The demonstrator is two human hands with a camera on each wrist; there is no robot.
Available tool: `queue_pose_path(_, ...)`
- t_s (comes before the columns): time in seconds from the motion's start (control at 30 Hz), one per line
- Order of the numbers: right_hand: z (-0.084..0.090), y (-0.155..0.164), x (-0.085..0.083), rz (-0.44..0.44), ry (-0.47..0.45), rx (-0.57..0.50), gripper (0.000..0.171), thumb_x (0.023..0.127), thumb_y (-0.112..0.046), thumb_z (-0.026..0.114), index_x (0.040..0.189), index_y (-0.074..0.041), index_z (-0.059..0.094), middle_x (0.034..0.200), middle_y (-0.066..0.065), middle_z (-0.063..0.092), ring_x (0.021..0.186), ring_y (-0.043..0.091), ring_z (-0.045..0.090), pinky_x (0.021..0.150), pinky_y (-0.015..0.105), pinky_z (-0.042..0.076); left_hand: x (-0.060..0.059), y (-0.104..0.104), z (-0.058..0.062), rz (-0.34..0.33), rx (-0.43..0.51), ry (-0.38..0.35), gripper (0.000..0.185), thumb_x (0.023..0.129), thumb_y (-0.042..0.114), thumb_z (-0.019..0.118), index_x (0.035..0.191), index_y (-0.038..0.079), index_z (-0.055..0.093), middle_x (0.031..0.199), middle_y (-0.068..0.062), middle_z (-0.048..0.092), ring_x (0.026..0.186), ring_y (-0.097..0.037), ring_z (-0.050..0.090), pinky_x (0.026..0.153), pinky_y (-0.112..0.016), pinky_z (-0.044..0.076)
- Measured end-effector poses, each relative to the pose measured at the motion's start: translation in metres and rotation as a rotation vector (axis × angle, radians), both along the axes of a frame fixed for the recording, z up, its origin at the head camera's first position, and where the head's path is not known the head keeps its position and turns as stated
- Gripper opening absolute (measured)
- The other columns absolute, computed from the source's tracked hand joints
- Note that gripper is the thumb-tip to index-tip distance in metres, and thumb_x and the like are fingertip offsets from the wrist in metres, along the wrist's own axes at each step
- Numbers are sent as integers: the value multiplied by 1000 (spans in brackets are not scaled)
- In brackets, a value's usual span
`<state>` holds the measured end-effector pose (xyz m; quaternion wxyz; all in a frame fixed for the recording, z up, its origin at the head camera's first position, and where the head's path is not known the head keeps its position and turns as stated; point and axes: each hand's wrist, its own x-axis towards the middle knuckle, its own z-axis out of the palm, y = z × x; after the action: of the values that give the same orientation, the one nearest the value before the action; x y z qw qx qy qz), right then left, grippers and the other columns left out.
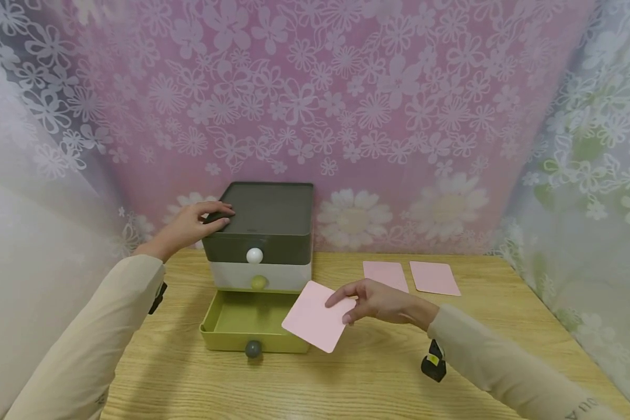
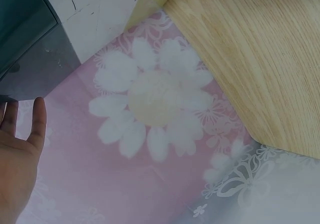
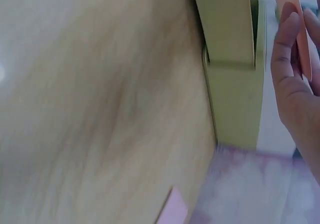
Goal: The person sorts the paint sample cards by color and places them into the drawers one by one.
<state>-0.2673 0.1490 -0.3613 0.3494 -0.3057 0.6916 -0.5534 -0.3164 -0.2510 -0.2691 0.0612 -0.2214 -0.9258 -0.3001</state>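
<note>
A small three-drawer plastic cabinet (image 1: pixel 259 233) stands on the light wooden table (image 1: pixel 378 373), its top drawer dark grey with a white knob, its middle drawer white with a yellow-green knob. Its bottom yellow-green drawer (image 1: pixel 241 324), with a grey round knob (image 1: pixel 253 349), is pulled out in front of the cabinet. The left hand (image 1: pixel 196 223) rests on the cabinet's top left edge, fingers laid flat and relaxed over the lid. The right hand (image 1: pixel 375 301) pinches a square pink card (image 1: pixel 315 316) between thumb and fingers, holding it tilted just above the open drawer's front right corner. Two more pink cards (image 1: pixel 410 276) lie flat on the table to the right of the cabinet, side by side and well apart from it.
</note>
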Motion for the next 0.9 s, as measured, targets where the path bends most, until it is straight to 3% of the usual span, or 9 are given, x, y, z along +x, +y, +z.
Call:
queue_pose_path(0.17, -4, -31, 17, -14, -109, -24, 41, 82, -3, 65, 120, 6, 53, 106, 4, 62, 91, 11, 60, 84, 29, 48, 0, 0, 0, 2, 4, -8, 36, 93, 34, 52, 122, 15, 58, 139, -8, 45, 132, -31, 33, 97, -54, 35)
queue_pose_path(0.3, -6, -56, 29, -77, -183, -36, 38, 82, 2, 62, 119, 7, 54, 101, 4, 62, 91, 12, 60, 87, 31, 48, 0, 0, 0, 1, 12, -11, 36, 92, 34, 53, 122, 15, 58, 139, -8, 45, 132, -30, 34, 97, -53, 36)
queue_pose_path(0.57, -8, -100, 45, -334, -318, -130, 34, 83, 7, 58, 117, 11, 53, 105, 13, 55, 86, 15, 64, 92, 35, 47, 1, 0, 1, -1, 16, -10, 35, 92, 34, 53, 122, 15, 59, 139, -8, 45, 131, -30, 35, 96, -52, 37)
queue_pose_path(0.9, -10, -140, 47, -632, -295, -135, 32, 79, 12, 60, 110, 15, 52, 93, 16, 55, 75, 16, 65, 79, 32, 53, 0, -1, 0, 5, 18, -11, 36, 92, 35, 52, 122, 16, 59, 139, -7, 45, 132, -29, 34, 97, -52, 36)
